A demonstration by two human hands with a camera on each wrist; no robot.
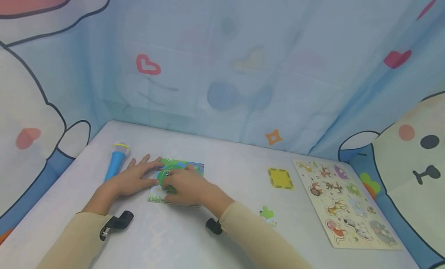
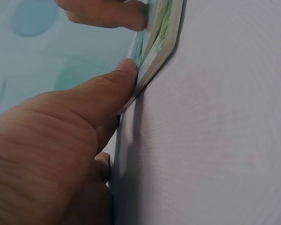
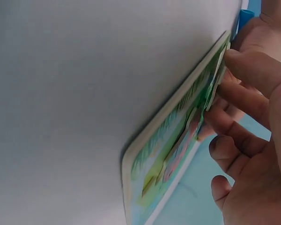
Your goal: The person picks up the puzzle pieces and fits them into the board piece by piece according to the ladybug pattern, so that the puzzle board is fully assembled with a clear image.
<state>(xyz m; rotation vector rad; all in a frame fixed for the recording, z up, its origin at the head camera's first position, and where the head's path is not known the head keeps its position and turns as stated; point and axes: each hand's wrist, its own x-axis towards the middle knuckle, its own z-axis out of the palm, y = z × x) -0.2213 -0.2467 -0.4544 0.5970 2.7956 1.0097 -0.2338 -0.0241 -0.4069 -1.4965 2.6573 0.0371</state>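
1. Two hands work at one small square jigsaw board with a green and blue printed picture [image 1: 180, 172], lying flat on the white table [image 1: 222, 176], left of centre and near the front edge.
2. Far left: a blue toy microphone with a white head and yellow band [image 1: 116, 160] lies on the table just beside the left hand, apart from it.
3. Left hand [image 1: 133, 178]: fingers straight and spread, flat on the table, with the fingertips on the board's left edge. The left wrist view shows the thumb [image 2: 110, 91] pressed against the board's side. It steadies and grips nothing.
4. Right hand [image 1: 185, 186]: on top of the board, fingers bent down over a green jigsaw piece [image 1: 163, 176]. The right wrist view shows fingertips [image 3: 253, 70] pinching that raised piece at the board's surface.
5. Step in hand, as judged: seating the green piece into its place on the board. The piece looks tilted, not yet flush.
6. Next move calls for: turning the piece until its outline matches the gap, then pressing it flat while the left hand keeps the board from sliding.
7. Right of the hands: a loose green jigsaw piece [image 1: 267, 215], a yellow square tile [image 1: 281, 178], and a pale wooden peg puzzle board with animal figures [image 1: 344, 203], all well apart from the work.
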